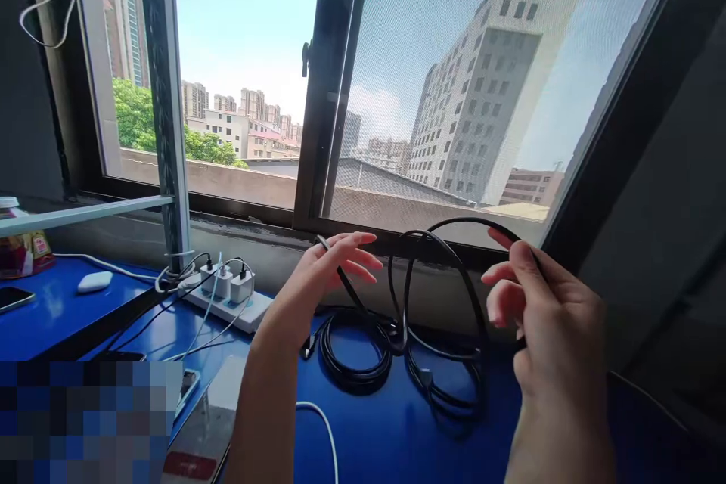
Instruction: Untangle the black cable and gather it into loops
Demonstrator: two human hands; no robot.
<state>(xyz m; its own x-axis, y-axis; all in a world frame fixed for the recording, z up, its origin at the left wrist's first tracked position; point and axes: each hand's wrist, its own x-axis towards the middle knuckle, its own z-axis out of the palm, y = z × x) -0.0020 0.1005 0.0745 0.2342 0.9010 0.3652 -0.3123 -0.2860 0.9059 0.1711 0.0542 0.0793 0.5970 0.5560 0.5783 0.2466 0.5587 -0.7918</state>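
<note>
A black cable (448, 253) rises in loose loops between my two hands, above the blue table. My right hand (544, 302) pinches one stretch of it between thumb and forefinger, with the other fingers curled. The cable also runs through the crook of the thumb of my left hand (332, 265), which holds it up while its fingers reach out to the right. Below lies a neat black cable coil (355, 386). To its right sits a looser black coil (454, 401), a dark plug at its side. Where the strands join among the loops is unclear.
A white power strip (249, 311) with several chargers stands on the blue table (391, 446) at left. Near it are a white case (94, 282), a phone (14, 299) and a metal shelf post (170, 106). A window (243, 76) rises behind; a white cable (323, 423) lies in front.
</note>
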